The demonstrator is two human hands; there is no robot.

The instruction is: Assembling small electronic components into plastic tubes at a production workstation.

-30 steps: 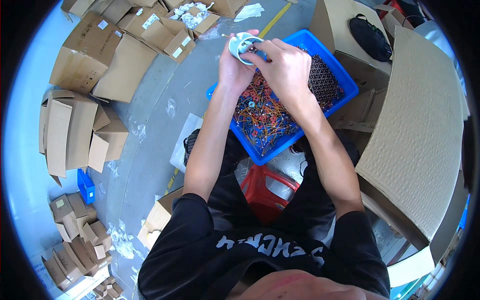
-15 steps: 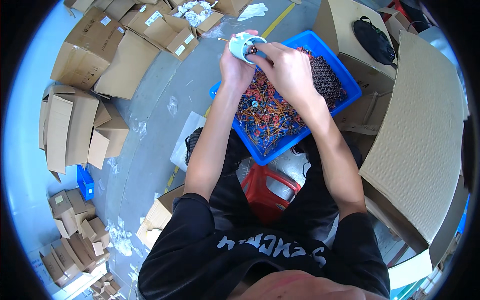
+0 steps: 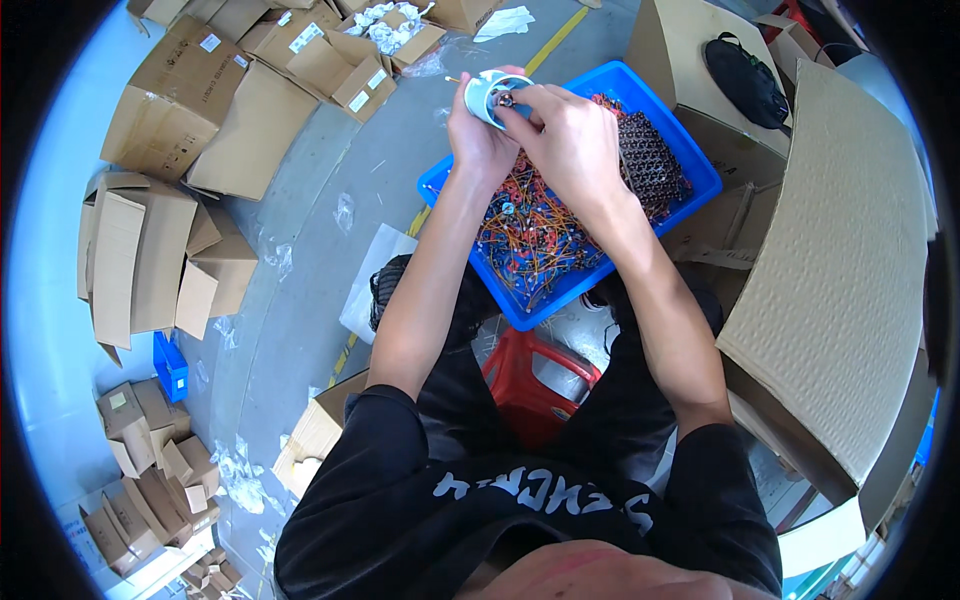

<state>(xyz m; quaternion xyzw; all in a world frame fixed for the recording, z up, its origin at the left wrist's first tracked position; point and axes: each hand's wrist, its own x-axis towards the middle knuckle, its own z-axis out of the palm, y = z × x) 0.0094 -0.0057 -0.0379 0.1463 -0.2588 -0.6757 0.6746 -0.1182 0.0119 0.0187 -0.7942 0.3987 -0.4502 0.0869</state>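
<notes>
While both hands' fingers grasp white round part [image 3: 490, 95], cardboard boxes [image 3: 150, 250] litter grey floor [image 3: 330, 190].

Grey concrete floor [image 3: 300, 240] underfoot, a yellow line [image 3: 555, 40] painted across it. Flattened cardboard boxes [image 3: 150, 250] sprawl along its left side, more open cartons [image 3: 330, 50] at the far edge. A small blue bin [image 3: 170, 365] sits among them, scraps of clear plastic [image 3: 240, 480] nearby, and a red stool [image 3: 535, 385] stands near the middle.
</notes>
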